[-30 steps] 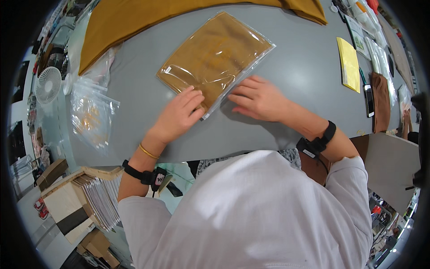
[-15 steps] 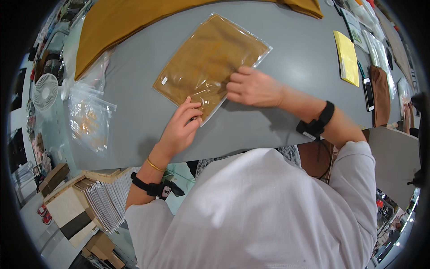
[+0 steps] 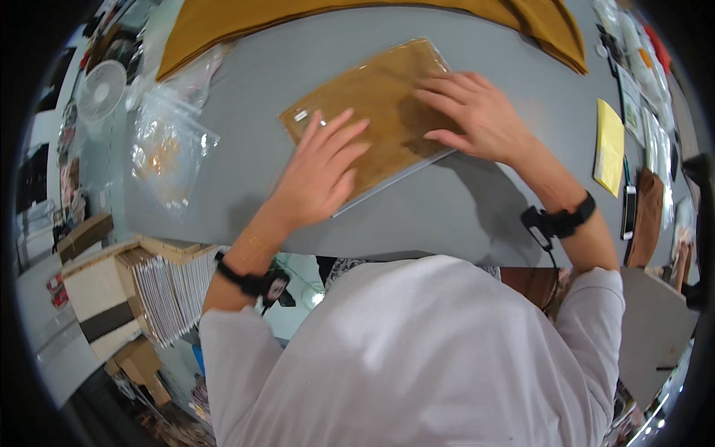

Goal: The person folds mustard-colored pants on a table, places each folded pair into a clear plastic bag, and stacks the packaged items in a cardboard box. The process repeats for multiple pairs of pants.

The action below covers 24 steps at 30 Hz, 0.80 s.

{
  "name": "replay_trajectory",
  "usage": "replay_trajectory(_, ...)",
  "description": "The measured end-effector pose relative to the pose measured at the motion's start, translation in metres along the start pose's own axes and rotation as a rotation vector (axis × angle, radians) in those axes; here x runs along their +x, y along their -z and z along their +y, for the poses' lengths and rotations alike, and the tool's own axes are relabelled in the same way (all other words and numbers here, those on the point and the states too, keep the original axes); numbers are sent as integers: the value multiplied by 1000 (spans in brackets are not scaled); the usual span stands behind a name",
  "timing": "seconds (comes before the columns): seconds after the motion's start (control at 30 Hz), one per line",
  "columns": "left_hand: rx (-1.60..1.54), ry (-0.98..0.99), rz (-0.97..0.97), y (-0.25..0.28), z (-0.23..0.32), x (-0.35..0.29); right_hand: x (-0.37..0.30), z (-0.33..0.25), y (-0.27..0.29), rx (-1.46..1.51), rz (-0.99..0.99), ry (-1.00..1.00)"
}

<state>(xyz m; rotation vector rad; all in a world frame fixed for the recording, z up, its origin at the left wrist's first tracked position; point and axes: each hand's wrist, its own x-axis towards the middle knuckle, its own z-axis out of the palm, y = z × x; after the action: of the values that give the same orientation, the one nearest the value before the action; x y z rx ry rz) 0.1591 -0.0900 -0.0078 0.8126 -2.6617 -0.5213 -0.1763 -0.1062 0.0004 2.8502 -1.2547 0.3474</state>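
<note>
A clear plastic bag (image 3: 372, 97) with folded mustard-brown fabric inside lies at a slant on the grey table. A small white label shows at its left corner. My left hand (image 3: 319, 175) is over the bag's lower left part, fingers spread and palm down. Over its right part is my right hand (image 3: 477, 115), also with fingers apart and slightly blurred. Neither hand grips anything; whether the palms press on the plastic cannot be told.
Mustard fabric (image 3: 357, 10) stretches across the table's far edge. Several clear zip bags (image 3: 167, 149) lie at left near a white fan (image 3: 101, 91). At right are a yellow pad (image 3: 609, 145), a phone (image 3: 629, 212) and brown fabric (image 3: 645, 216).
My right hand has gone from closed at the bag's near right edge to spread over its right part. My left fingers have opened out, and the bag has turned slightly.
</note>
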Motion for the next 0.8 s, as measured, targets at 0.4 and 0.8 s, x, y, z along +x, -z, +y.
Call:
replay_trajectory(0.4,300,186,112,-61,-29,15,46,2,-68,-84,-104,30)
replay_trajectory(0.8,61,306,742,-32,12,-119,49,12,-54,44,-108,37)
